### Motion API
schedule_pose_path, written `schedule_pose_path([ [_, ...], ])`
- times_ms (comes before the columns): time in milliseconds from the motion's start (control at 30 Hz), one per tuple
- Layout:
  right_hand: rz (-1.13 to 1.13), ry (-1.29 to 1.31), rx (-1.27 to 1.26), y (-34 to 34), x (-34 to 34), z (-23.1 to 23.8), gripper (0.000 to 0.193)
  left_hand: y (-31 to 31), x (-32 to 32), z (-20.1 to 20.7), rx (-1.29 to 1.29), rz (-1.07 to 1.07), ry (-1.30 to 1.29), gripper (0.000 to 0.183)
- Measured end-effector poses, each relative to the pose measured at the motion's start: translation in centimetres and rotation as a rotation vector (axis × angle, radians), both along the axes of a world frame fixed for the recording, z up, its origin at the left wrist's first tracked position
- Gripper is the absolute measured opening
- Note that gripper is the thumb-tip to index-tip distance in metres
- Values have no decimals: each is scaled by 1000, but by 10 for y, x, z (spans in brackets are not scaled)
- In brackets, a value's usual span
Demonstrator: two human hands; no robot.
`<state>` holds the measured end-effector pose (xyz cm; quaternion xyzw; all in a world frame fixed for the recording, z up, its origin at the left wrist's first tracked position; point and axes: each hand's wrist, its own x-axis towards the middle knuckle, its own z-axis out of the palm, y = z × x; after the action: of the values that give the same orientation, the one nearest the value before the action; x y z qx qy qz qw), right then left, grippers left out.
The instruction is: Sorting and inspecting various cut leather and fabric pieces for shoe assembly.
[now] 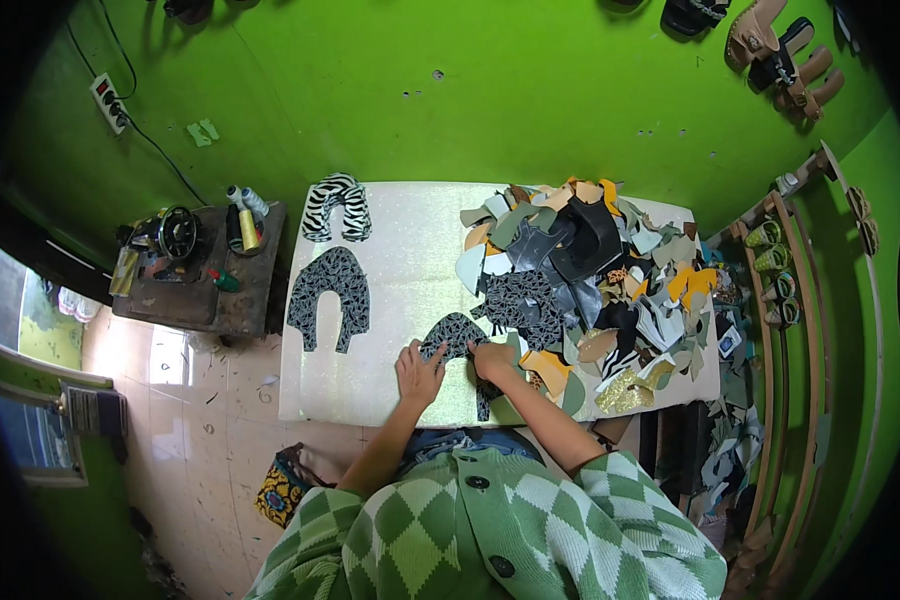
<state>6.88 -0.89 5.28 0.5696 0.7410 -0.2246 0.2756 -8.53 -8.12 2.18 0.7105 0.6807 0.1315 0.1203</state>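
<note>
A black-and-grey patterned arch-shaped cutout (454, 328) lies on the pale table close to me. My left hand (420, 372) rests at its left side, fingers stretched out and touching its edge. At the right side, my right hand (492, 360) has its fingers curled and pressed together on the cutout. One strip of the same pattern shows below my right hand. Further left lies a larger U-shaped patterned cutout (328, 274), its legs toward me. Behind it sits a zebra-striped U-shaped piece (336, 190).
Loose scraps (590, 260) in black, orange, green and gold heap over the right side of the table (410, 240). A sewing machine (175, 232) and thread spools (248, 228) stand on a dark side table at left. A wooden rack (785, 300) with shoes stands right.
</note>
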Motion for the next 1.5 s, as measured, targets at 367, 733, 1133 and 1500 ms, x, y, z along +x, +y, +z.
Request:
schedule_pose_path([
  [367, -19, -31, -89, -6, 1, 18, 69, -8, -8, -4, -37, 135, -48, 36],
  [733, -60, -20, -132, 2, 1, 17, 68, -4, -24, 2, -38, 174, -40, 39],
  [1133, -371, 217, 183, 7, 23, 11, 34, 6, -31, 3, -39, 210, -120, 34],
  [1500, -636, 417, 397, 15, 35, -19, 28, 61, -29, 5, -370, 443, -226, 34],
])
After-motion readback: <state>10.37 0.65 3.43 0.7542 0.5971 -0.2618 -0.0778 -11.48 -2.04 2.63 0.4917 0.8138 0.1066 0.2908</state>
